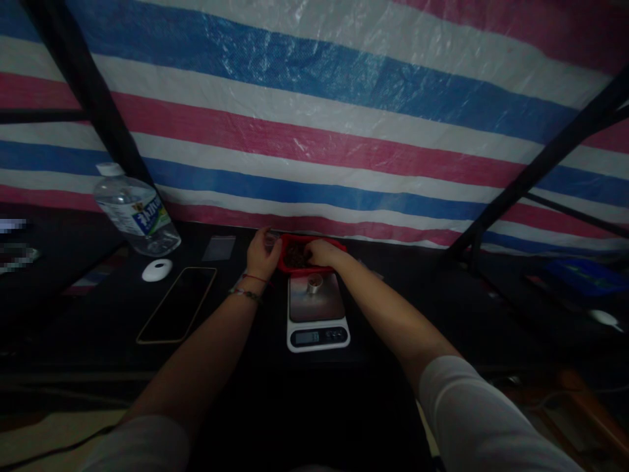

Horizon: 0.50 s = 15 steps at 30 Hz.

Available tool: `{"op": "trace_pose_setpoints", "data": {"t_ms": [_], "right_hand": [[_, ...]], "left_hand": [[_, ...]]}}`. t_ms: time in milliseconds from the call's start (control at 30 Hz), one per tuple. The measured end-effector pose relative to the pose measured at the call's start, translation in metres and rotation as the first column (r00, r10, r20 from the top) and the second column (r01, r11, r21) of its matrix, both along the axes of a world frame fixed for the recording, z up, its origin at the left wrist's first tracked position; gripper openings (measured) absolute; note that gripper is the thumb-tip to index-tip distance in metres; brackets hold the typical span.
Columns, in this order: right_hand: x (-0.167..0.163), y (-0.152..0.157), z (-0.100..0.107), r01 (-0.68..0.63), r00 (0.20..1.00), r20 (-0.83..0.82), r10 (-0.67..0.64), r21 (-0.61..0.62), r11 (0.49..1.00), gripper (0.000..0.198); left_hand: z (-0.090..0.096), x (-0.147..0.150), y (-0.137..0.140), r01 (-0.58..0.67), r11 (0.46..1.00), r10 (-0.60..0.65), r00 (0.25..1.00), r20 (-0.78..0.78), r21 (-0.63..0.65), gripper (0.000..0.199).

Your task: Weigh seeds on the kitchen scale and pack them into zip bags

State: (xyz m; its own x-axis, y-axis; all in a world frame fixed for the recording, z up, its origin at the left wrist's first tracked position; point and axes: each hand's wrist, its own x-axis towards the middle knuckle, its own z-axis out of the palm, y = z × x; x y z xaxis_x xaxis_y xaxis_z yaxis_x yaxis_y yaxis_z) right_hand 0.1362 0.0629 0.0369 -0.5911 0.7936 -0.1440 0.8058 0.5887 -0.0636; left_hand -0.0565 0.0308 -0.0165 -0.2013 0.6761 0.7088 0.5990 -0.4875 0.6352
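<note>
A red tray [314,269] full of small dark brown pieces [295,254] lies at the back of the black table. My right hand [322,252] reaches into it; its fingers are bent down together among the pieces, and the fingertips are hidden. At the tray's left end, my left hand [263,255] is curled around something clear, which looks like a small plastic bag [272,240]. Just in front of the tray is a white digital scale [318,334] with a metal plate. A small round ring-shaped cup [314,284] sits on that plate, and the display digits are too dim to read.
Left of my arms are a phone [177,305], a white rounded case [157,269], a flat clear bag [219,248] and a large water bottle [140,213]. A blue object [587,276] lies far right. Striped sheeting [314,137] and dark metal bars [540,164] rise behind.
</note>
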Motion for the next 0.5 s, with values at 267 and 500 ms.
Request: {"op": "trace_pose_setpoints", "data": {"t_ms": [267, 500], "right_hand": [[0.002, 0.003, 0.000, -0.013, 1.000, -0.023, 0.014, 0.019, 1.000, 0.026], [0.014, 0.006, 0.000, 0.053, 0.994, -0.100, -0.046, 0.067, 0.996, 0.028]], "left_hand": [[0.002, 0.000, -0.001, 0.005, 1.000, -0.005, 1.000, -0.006, 0.002, 0.044], [0.000, 0.000, 0.001, 0.019, 1.000, -0.019, 1.000, 0.001, -0.009, 0.044]]}}
